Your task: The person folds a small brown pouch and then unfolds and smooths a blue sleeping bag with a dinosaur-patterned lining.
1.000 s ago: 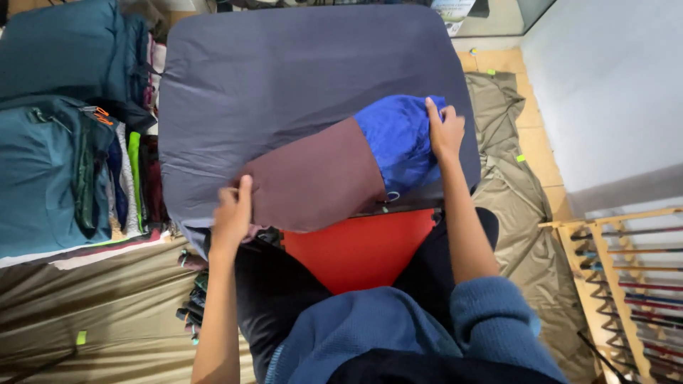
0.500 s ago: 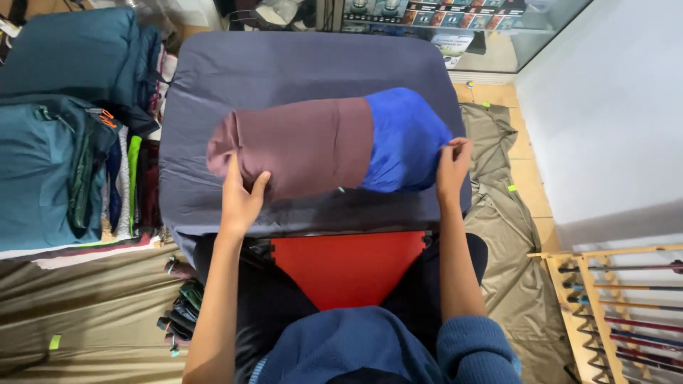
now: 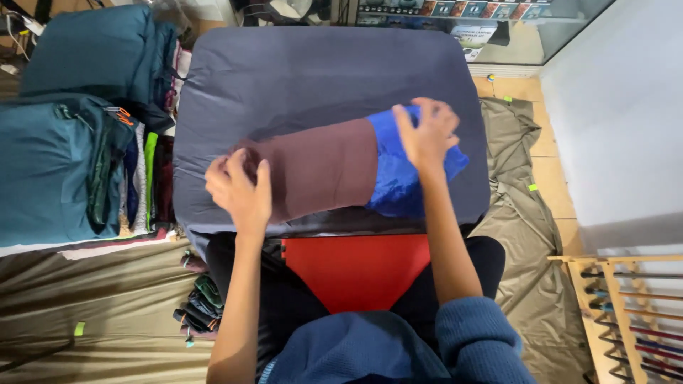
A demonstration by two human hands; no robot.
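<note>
On the grey mat (image 3: 306, 78), the brown-and-blue roll (image 3: 334, 171) is pinned by the flat, spread left hand (image 3: 240, 190) while its blue end is gripped by the right hand (image 3: 427, 135), so that unrolling is prevented.

Open grey mat (image 3: 306, 71) beyond the rolled bundle (image 3: 320, 171), teal bags (image 3: 57, 163) crowding left, wooden rack (image 3: 626, 313) lower right

Even, soft indoor light, no glare.
Your right hand (image 3: 429, 133) was slightly motion-blurred, and the frame's edges bowed from wide-angle distortion.
</note>
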